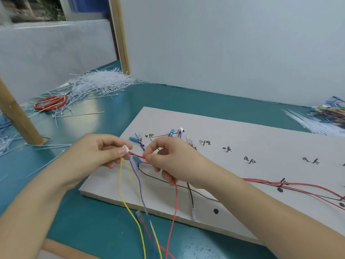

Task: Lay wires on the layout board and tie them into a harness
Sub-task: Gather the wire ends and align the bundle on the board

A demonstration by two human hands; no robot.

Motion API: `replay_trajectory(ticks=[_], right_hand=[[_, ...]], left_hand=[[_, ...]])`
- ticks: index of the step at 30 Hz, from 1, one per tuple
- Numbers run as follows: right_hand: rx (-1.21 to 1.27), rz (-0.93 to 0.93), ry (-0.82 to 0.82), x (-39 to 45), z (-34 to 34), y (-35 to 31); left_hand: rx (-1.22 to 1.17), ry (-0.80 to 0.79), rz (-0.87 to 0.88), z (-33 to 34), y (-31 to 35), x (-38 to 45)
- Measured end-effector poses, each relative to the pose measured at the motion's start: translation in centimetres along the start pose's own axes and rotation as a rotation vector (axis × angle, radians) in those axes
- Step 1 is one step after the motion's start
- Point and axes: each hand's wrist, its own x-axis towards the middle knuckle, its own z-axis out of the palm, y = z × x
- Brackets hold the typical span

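Pinching a white connector and red wire, both hands hover over the board's left edge.

Two hands, the left hand and the right hand, work above one layout board on one green table, with one white connector between them. Four loose wires hang down: two yellow wires, one purple wire and one red wire. One pair of red-handled scissors and two heaps of white cable ties complete the scene; the ties are too many to count.
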Motion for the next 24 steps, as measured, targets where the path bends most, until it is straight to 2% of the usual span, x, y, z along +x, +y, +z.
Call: replay_trajectory(ticks=[7, 18, 24], right_hand=[[-0.258, -0.078, 0.044, 2.4, 1.7, 0.8], [-0.246, -0.076, 0.053, 3.9, 2.3, 1.1], [-0.242, -0.08, 0.114, 4.3, 2.0, 1.0]], left_hand=[[0.068, 0.148, -0.074, -0.2, -1.8, 0.6], [0.096, 0.208, -0.068, -0.6, -2.4, 1.3], [0.1, 0.249, -0.027, 0.0, -2.3, 1.5]])
